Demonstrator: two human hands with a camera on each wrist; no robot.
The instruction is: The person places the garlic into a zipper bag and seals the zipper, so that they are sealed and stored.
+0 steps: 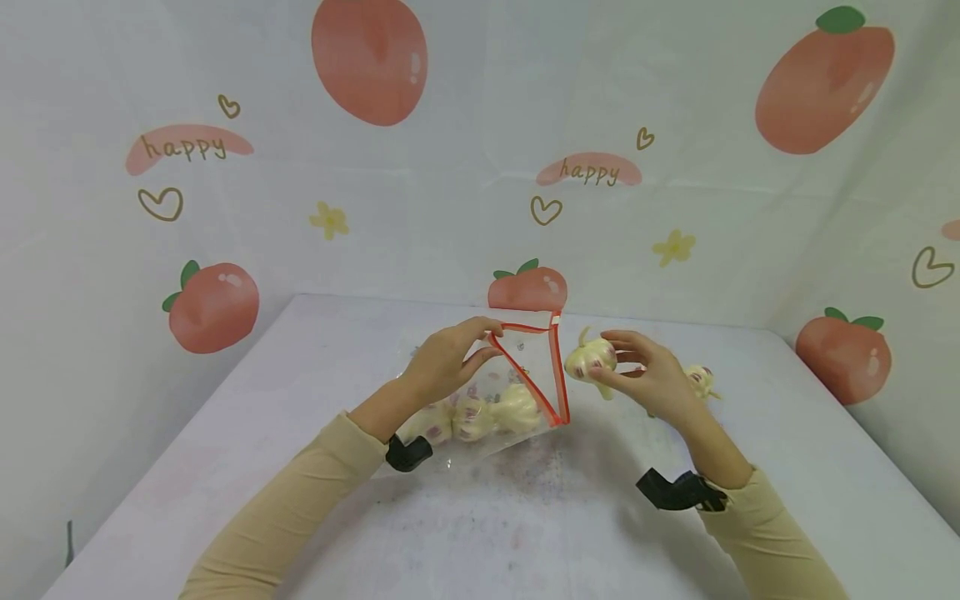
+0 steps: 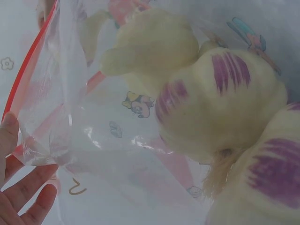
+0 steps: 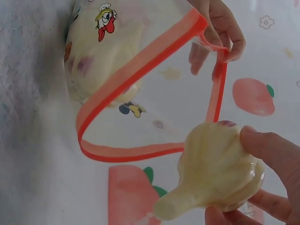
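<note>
A clear zip bag (image 1: 480,446) with a red-edged mouth lies on the table, its opening spread toward the right. Several garlic bulbs (image 1: 472,417) with purple streaks sit inside it, large in the left wrist view (image 2: 220,93). My left hand (image 1: 450,360) pinches the bag's red rim at its upper corner, holding the mouth apart. Just right of that mouth, my right hand (image 1: 652,375) grips another garlic bulb (image 3: 215,164) between thumb and fingers, stem pointing toward the bag side in the right wrist view.
Behind my right hand, another garlic bulb (image 1: 699,381) lies on the white table (image 1: 480,533), partly hidden by the wrist. A white cloth backdrop (image 1: 450,192) printed with fruit and hearts rises at the table's far edge. Black straps (image 1: 678,490) circle both wrists.
</note>
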